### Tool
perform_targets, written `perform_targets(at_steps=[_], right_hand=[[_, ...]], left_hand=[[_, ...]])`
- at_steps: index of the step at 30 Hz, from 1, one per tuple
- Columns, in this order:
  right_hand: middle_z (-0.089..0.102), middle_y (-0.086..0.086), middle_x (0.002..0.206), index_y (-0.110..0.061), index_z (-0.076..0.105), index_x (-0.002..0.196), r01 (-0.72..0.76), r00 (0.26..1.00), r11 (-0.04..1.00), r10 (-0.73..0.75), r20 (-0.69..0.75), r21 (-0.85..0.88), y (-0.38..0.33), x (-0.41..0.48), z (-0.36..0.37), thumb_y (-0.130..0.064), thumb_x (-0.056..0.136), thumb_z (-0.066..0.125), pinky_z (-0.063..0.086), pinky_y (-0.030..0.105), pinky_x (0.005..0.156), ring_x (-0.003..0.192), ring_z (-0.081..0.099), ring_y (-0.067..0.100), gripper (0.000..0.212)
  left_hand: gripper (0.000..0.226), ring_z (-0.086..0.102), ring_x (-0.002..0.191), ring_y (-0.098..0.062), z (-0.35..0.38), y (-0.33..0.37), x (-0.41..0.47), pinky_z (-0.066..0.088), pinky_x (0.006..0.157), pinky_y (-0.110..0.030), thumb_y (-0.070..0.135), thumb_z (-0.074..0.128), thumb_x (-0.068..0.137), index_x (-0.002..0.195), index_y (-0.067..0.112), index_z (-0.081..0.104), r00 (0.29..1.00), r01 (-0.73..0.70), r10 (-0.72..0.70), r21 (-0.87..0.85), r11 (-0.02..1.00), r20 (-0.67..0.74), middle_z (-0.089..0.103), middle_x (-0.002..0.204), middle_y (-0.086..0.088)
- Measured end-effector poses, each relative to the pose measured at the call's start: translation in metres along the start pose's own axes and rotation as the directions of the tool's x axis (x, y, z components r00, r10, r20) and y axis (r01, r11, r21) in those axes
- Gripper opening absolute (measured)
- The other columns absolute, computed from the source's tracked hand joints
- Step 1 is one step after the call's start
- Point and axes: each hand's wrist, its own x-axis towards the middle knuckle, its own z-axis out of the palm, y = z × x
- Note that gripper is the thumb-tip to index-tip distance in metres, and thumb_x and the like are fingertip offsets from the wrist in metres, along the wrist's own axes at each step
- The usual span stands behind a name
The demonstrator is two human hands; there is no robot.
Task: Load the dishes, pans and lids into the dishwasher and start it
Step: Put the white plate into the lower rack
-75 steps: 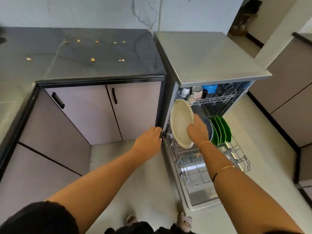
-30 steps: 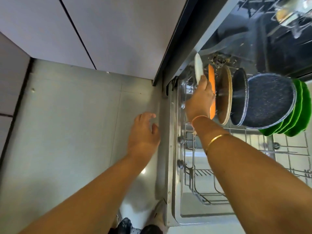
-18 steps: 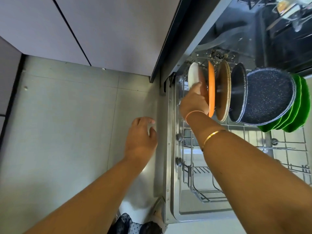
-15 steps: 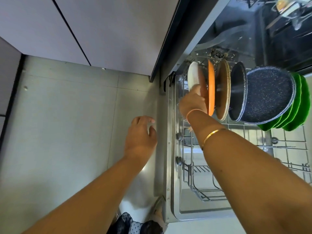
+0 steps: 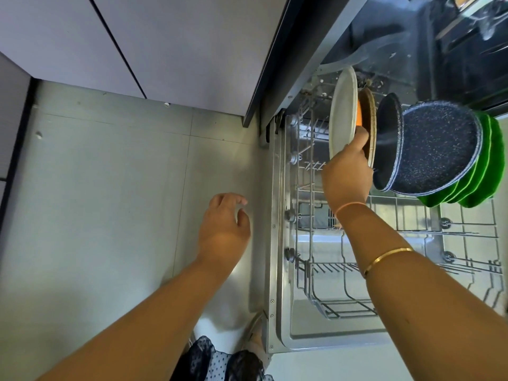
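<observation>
My right hand (image 5: 347, 171) grips the lower edge of a cream plate (image 5: 342, 111) that stands on edge at the left end of the lower rack (image 5: 310, 188) of the open dishwasher. Right behind it stand an orange plate (image 5: 358, 116), a brown plate (image 5: 369, 125), two dark speckled pans (image 5: 437, 147) and several green plates (image 5: 489, 166). My left hand (image 5: 224, 224) hovers over the floor left of the dishwasher door, fingers apart, holding nothing.
The open dishwasher door (image 5: 277, 243) lies flat below the rack, its near part holding no dishes. Grey cabinet fronts (image 5: 137, 42) rise at the upper left above the tiled floor (image 5: 96, 202). The upper rack (image 5: 472, 20) shows dimly at the top right.
My right hand slid from the plate's top edge down to its lower edge. The cream plate now stands taller and more upright against the orange plate. The left hand barely moved.
</observation>
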Motion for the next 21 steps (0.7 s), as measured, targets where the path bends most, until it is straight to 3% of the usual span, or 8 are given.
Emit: perform_targets(at_steps=[3, 6, 8, 10, 15, 21], right_hand=[[0.059, 0.018, 0.112, -0.010, 0.019, 0.142, -0.010, 1.000, 1.000, 0.009, 0.028, 0.024, -0.001, 0.007, 0.001, 0.000, 0.093, 0.044, 0.042, 0.035, 0.066, 0.091, 0.060, 0.036, 0.055], [0.056, 0.017, 0.120, -0.012, 0.015, 0.143, -0.064, 0.992, 0.994, 0.054, 0.114, 0.088, 0.002, 0.017, 0.010, 0.003, 0.092, 0.045, 0.042, 0.033, 0.069, 0.084, 0.052, 0.025, 0.061], [0.043, 0.017, 0.137, -0.016, 0.010, 0.146, -0.081, 0.983, 0.989, 0.060, 0.172, 0.120, 0.005, 0.025, 0.020, 0.002, 0.090, 0.046, 0.045, 0.038, 0.086, 0.106, 0.052, 0.031, 0.070], [0.028, 0.017, 0.148, -0.016, 0.005, 0.149, -0.121, 0.970, 0.984, 0.089, 0.225, 0.132, 0.006, 0.034, 0.029, -0.002, 0.088, 0.047, 0.037, 0.042, 0.105, 0.129, 0.038, 0.036, 0.075], [0.030, 0.025, 0.145, -0.013, -0.009, 0.148, -0.096, 0.876, 0.994, 0.056, 0.480, 0.060, -0.004, 0.040, 0.036, -0.007, 0.093, 0.042, 0.037, 0.046, 0.105, 0.127, 0.040, 0.041, 0.076], [0.040, 0.022, 0.139, 0.000, 0.018, 0.143, -0.287, 0.864, 0.947, 0.192, 0.465, 0.143, -0.002, 0.030, 0.035, -0.011, 0.093, 0.047, 0.037, 0.037, 0.097, 0.124, 0.043, 0.036, 0.059]], left_hand=[[0.026, 0.057, 0.100, -0.018, -0.002, 0.000, 0.002, 0.047, 0.088, -0.033, 0.005, 0.046, 0.089, 0.109, 0.015, 0.060, 1.000, -0.002, 0.002, 0.012, 1.000, -0.008, 0.049, 0.119, -0.002], [0.027, 0.056, 0.099, -0.016, -0.001, 0.003, 0.004, 0.046, 0.085, -0.027, 0.005, 0.045, 0.090, 0.111, 0.015, 0.059, 1.000, -0.006, 0.006, 0.015, 1.000, -0.008, 0.049, 0.120, -0.001], [0.027, 0.056, 0.101, -0.017, 0.001, 0.007, 0.006, 0.045, 0.086, -0.027, 0.005, 0.045, 0.090, 0.111, 0.015, 0.059, 1.000, -0.010, 0.010, 0.007, 1.000, -0.005, 0.048, 0.120, -0.001], [0.027, 0.056, 0.101, -0.016, 0.003, 0.011, 0.007, 0.044, 0.084, -0.024, 0.007, 0.044, 0.091, 0.112, 0.016, 0.058, 1.000, -0.012, 0.012, 0.011, 1.000, 0.006, 0.047, 0.121, 0.000], [0.028, 0.056, 0.103, -0.016, 0.006, 0.013, 0.009, 0.043, 0.083, -0.024, 0.008, 0.044, 0.091, 0.114, 0.017, 0.057, 1.000, -0.007, 0.005, 0.051, 0.999, 0.023, 0.046, 0.124, 0.000], [0.027, 0.057, 0.100, -0.017, 0.007, 0.010, -0.004, 0.045, 0.086, -0.025, 0.007, 0.046, 0.090, 0.112, 0.016, 0.058, 0.999, -0.030, 0.030, 0.041, 0.999, 0.015, 0.047, 0.121, 0.000]])
